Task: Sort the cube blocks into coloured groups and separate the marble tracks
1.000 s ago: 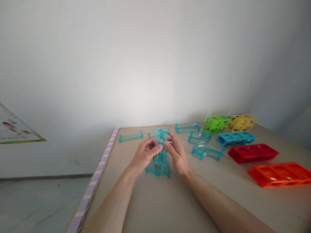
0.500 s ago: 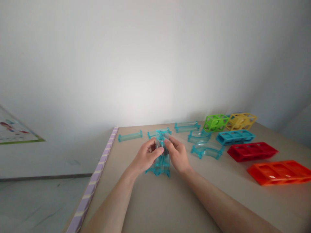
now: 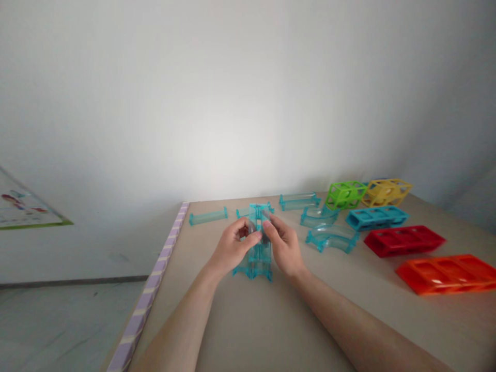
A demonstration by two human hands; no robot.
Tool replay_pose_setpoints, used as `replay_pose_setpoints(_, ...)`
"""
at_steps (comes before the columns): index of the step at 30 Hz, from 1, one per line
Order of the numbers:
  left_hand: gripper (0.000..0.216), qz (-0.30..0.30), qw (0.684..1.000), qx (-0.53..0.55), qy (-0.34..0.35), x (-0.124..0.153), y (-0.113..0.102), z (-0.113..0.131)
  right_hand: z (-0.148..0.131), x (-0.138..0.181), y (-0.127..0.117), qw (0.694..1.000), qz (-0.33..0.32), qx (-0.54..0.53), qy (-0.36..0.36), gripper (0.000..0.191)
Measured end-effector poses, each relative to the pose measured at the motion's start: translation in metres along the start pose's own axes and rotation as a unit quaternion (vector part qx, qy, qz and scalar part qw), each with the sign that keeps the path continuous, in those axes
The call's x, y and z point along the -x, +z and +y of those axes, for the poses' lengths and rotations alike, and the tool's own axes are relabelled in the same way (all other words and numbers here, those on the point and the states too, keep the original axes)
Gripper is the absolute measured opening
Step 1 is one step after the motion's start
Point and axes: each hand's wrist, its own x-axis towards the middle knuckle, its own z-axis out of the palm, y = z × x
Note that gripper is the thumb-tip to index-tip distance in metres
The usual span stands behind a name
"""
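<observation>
Both hands grip a clear teal track piece (image 3: 259, 211) from its two sides, above the middle of the table. My left hand (image 3: 233, 248) closes on its left side, thumb in front. On its right side my right hand (image 3: 284, 245) pinches it, thumb toward the middle. Below and partly behind the held piece lie more clear teal track pieces (image 3: 253, 274); whether they touch it I cannot tell. Another straight track piece (image 3: 244, 212) shows just behind my hands, partly covered.
A straight teal track (image 3: 209, 217) lies back left, another (image 3: 298, 201) at the back. Curved tracks (image 3: 332, 238) sit right of my hands. Farther right are green (image 3: 344, 195), yellow (image 3: 387, 194), blue (image 3: 375, 218), red (image 3: 405, 241) and orange (image 3: 447, 275) frame blocks. Striped edging (image 3: 153, 281) runs along the left table edge.
The held track piece has turned slightly between my fingers, its top now showing more upright and plainly. Both hands stay in nearly the same place.
</observation>
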Motion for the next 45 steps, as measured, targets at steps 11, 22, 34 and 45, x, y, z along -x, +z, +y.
replay_pose_setpoints(11,0.015,0.001,1.000,-0.001,-0.003,0.002,0.002,0.000,0.011,0.005,0.001,0.999,0.023,0.040,-0.013,0.053)
replay_pose_setpoints(22,0.012,-0.009,1.000,0.005,-0.008,0.001,0.001,0.001,0.007,0.006,0.002,0.999,0.005,0.031,-0.020,0.049)
replay_pose_setpoints(34,0.012,-0.018,1.000,0.017,0.013,0.000,0.002,-0.002,-0.001,0.004,0.002,1.000,0.002,0.010,-0.020,0.041)
replay_pose_setpoints(45,0.016,-0.003,1.000,0.012,-0.006,0.001,0.004,-0.005,0.004,0.004,0.003,1.000,-0.018,0.007,-0.009,0.042)
